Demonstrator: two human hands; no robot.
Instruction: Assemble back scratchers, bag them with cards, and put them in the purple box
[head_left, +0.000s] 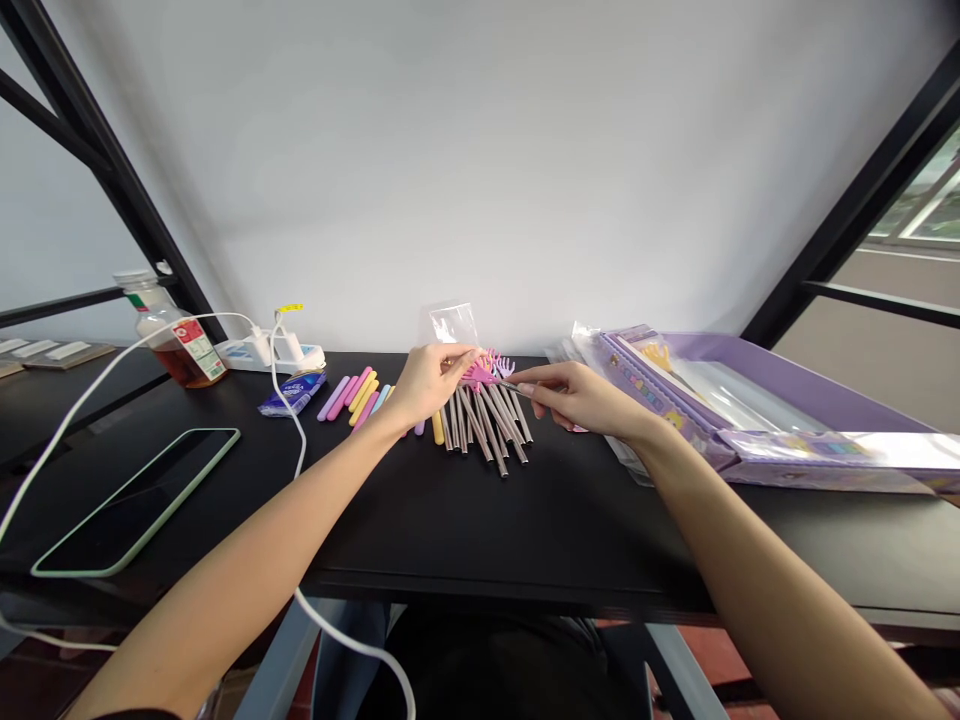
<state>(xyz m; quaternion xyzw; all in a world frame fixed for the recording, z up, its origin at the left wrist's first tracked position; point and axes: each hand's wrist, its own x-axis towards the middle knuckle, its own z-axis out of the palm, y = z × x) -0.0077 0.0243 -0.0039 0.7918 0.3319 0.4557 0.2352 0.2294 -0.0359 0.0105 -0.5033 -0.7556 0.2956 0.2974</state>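
Between my hands is a back scratcher with a pink claw-shaped head (480, 376) and a thin metal rod. My left hand (431, 382) pinches the pink head. The fingers of my right hand (574, 395) are closed round the rod, just right of the head. Below them lies a pile of metal rods (491, 430), their ends fanned toward me. More claw heads in pink and lilac (505, 367) show behind the held one. Left of the pile, partly behind my left wrist, are several coloured handles (352, 395) in purple, pink, yellow and blue.
A purple box (712, 345) with plastic sleeves stands at right. To the left are a blue packet (294, 392), a power strip (244, 354), a bottle of brown liquid (191, 350) and a phone (139, 500). A white cable (301, 440) hangs over the front edge.
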